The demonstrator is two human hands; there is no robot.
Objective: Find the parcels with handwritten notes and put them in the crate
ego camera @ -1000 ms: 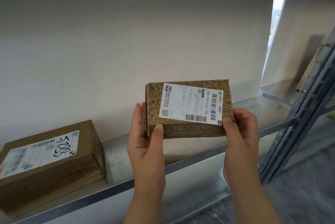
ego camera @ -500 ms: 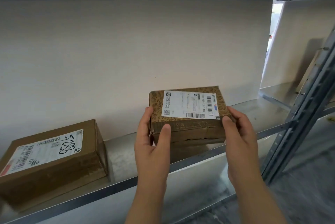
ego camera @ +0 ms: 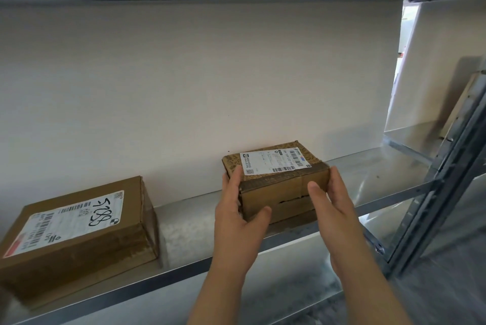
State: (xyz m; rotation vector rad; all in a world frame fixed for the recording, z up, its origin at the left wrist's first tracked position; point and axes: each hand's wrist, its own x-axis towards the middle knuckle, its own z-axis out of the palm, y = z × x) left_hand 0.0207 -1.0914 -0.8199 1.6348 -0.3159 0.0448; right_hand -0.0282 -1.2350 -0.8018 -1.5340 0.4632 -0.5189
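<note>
Both hands grip the small box (ego camera: 276, 180) sitting mid-shelf: the left hand (ego camera: 234, 219) at its left end, the right hand (ego camera: 334, 203) at its right. Its label shows print only. The big parcel (ego camera: 79, 232) with scrawled digits lies well apart toward the left end of the shelf (ego camera: 189, 222), long axis along the front edge, nearer the left hand. No crate is in view.

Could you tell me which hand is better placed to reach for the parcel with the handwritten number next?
Probably the left hand: it is on the side nearer the handwritten parcel, while the right hand sits beyond the patterned parcel.
</note>
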